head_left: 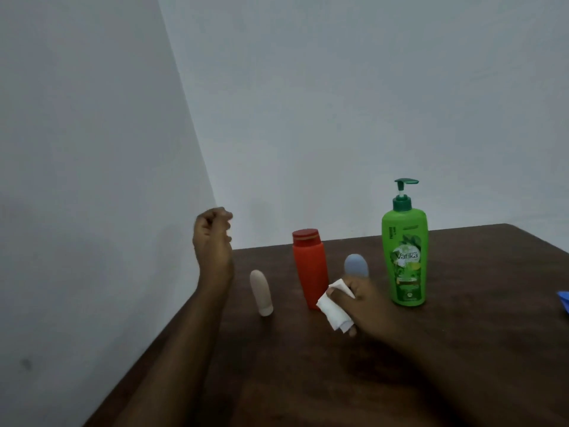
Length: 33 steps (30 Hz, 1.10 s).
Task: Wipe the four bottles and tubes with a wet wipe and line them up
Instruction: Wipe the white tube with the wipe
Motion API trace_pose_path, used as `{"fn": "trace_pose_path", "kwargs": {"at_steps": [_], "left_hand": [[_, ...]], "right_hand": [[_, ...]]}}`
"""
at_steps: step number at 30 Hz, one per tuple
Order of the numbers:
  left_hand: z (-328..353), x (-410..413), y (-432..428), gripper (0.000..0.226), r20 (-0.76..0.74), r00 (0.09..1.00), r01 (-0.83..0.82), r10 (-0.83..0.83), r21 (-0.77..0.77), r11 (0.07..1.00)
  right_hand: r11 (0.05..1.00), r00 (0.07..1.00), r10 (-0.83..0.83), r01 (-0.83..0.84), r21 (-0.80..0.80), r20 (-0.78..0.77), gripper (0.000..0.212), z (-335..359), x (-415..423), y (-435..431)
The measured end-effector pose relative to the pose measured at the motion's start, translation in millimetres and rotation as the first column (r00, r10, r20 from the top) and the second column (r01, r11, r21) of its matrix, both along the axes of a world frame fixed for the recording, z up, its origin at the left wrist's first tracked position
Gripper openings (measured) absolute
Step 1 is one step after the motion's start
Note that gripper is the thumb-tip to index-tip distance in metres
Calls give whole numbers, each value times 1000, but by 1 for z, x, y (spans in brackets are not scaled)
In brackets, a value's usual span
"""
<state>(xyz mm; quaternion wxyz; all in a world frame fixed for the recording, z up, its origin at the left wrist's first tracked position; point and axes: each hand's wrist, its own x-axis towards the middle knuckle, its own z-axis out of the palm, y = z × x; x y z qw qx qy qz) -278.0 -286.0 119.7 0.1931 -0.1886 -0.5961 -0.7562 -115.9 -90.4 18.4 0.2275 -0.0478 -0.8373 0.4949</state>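
Observation:
Four containers stand in a rough row on the dark wooden table: a small cream tube, a red bottle, a pale blue tube and a tall green pump bottle. My right hand is closed on a folded white wet wipe, just in front of the blue tube and hiding its lower part. My left hand is raised above the table's left corner, left of the cream tube, fingers curled loosely with nothing in them.
White walls meet in a corner behind the table's far left edge. A blue object shows partly at the right edge of the view.

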Motion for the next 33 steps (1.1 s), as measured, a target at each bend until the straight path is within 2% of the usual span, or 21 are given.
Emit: {"fn": "trace_pose_path", "kwargs": {"at_steps": [2, 3, 5, 7, 9, 13, 16, 18, 21, 25, 27, 29, 31, 33], "left_hand": [[-27, -4, -13, 37, 78, 995, 71, -56, -210, 975], [-42, -4, -20, 57, 133, 988, 122, -82, -329, 936], [-68, -4, -31, 98, 266, 958, 246, -109, -561, 790], [-89, -2, -37, 127, 407, 907, 377, -104, -679, 631], [-104, 1, -37, 139, 461, 882, 430, -95, -707, 561], [-126, -4, -23, 135, 275, 961, 226, 17, -823, 521], [-130, -8, -17, 128, 226, 974, 173, 17, -788, 591], [-130, -8, -16, 126, 235, 972, 172, 10, -739, 651], [-121, 4, -18, 111, 260, 965, 202, -30, -668, 717], [-99, 23, -30, 89, 189, 969, 246, -159, -661, 709], [-79, 36, -39, 82, 171, 943, 321, -287, -700, 637], [-58, 55, -43, 79, 167, 898, 392, -408, -725, 566], [-38, 70, -39, 69, 112, 871, 413, -478, -692, 592], [-20, 77, -27, 54, 7, 864, 394, -504, -632, 667]], "right_hand": [[970, 998, -54, 49, 237, 17, 20, -2, -2, 1], [956, 998, -62, 58, 288, 7, 19, -2, -3, 0], [948, 999, -46, 47, 313, -9, 19, -3, -4, 0], [936, 999, -34, 34, 350, -7, 19, -4, -6, 0], [929, 1000, -29, 29, 368, -5, 19, -6, -7, 3], [936, 999, -24, 31, 351, -23, 19, -6, -10, 5], [930, 999, -29, 35, 366, -22, 20, -8, -11, 6], [923, 999, -35, 40, 382, -22, 19, -7, -11, 5], [925, 997, -34, 57, 377, -67, 21, -4, -7, 4], [921, 958, -164, 235, 311, -237, 14, 0, -5, 10], [908, 889, -249, 352, 226, -385, 13, 5, -2, 10], [915, 822, -261, 378, 141, -507, 21, 13, 3, 7], [915, 775, -249, 385, 123, -581, 29, 18, 6, 6], [896, 739, -263, 425, 127, -620, 31, 17, 5, 10]]}}
